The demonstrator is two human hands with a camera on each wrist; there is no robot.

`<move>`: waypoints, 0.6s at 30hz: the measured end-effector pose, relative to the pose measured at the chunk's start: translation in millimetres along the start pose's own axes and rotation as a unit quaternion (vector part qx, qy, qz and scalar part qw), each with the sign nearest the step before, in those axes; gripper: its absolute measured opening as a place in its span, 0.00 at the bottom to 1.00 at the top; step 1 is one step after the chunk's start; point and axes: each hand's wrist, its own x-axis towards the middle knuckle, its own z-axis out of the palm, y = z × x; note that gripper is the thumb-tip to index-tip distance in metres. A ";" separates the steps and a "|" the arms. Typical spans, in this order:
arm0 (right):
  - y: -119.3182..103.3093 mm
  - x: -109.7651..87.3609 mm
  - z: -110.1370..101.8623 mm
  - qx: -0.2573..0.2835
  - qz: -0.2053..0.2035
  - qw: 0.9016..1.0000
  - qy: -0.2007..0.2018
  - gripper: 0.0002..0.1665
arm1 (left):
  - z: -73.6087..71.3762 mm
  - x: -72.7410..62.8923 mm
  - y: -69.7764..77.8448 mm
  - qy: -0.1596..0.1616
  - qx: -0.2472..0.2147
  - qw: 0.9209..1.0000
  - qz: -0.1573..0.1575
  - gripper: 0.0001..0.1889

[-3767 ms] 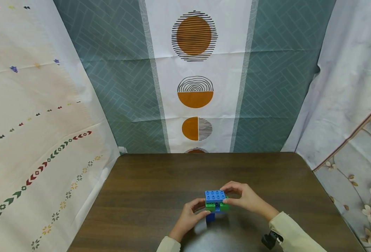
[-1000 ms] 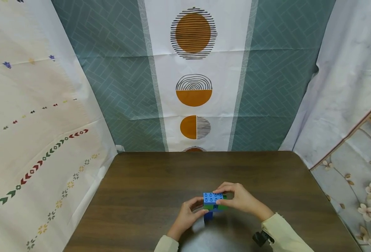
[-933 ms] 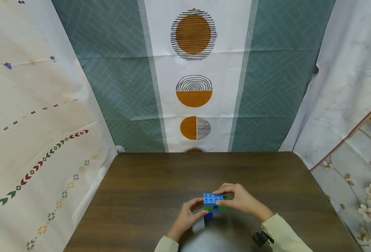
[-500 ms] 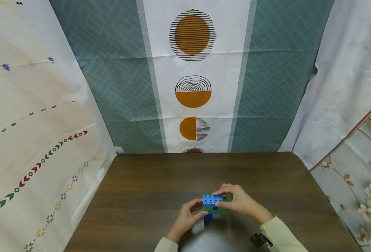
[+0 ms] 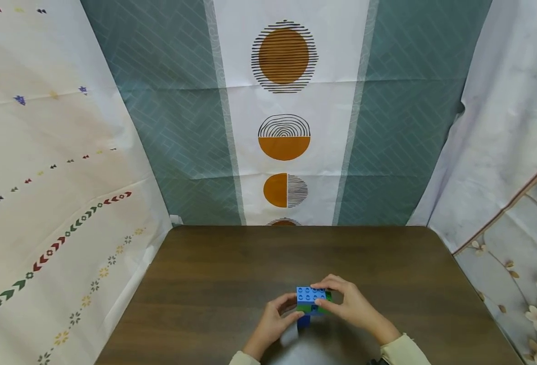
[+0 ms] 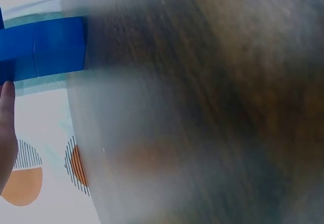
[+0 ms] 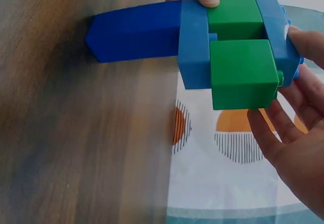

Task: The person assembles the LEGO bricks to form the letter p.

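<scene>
A stack of toy building bricks stands on the brown table, between both hands. Its base is a dark blue column (image 5: 303, 321), with a blue brick (image 7: 195, 46) across its top. Two green bricks (image 7: 243, 72) sit side by side on that, a gap between them. On top lies a light blue brick (image 5: 311, 295) with studs showing. My left hand (image 5: 269, 325) grips the stack's left side, thumb in front at green-brick height. My right hand (image 5: 352, 308) pinches the top blue brick between thumb and fingers. In the left wrist view, a fingertip (image 6: 7, 110) shows below the blue column.
The wooden table (image 5: 214, 274) has a far edge against a teal and white patterned curtain (image 5: 282, 106). Pale printed cloths hang at the left (image 5: 68, 167) and right (image 5: 492, 203). A black device (image 5: 379, 361) shows at the right cuff.
Since the oldest frame, the light blue brick has come down over the green studs, and the right hand has shifted left along it. Lately both hands keep their hold; the head view tilts slightly.
</scene>
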 end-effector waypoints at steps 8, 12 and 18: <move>-0.4 -5.2 4.2 -0.008 -0.002 1.000 0.029 0.18 | 2.9 0.6 1.0 0.005 0.010 1.000 0.015 0.19; -0.4 -11.1 6.3 -0.009 0.004 0.999 0.049 0.21 | 3.8 0.1 2.3 0.008 0.010 1.000 0.021 0.19; 9.1 -22.1 4.9 0.012 -0.001 0.997 0.081 0.28 | 4.3 -2.3 2.5 0.009 0.018 1.000 0.012 0.19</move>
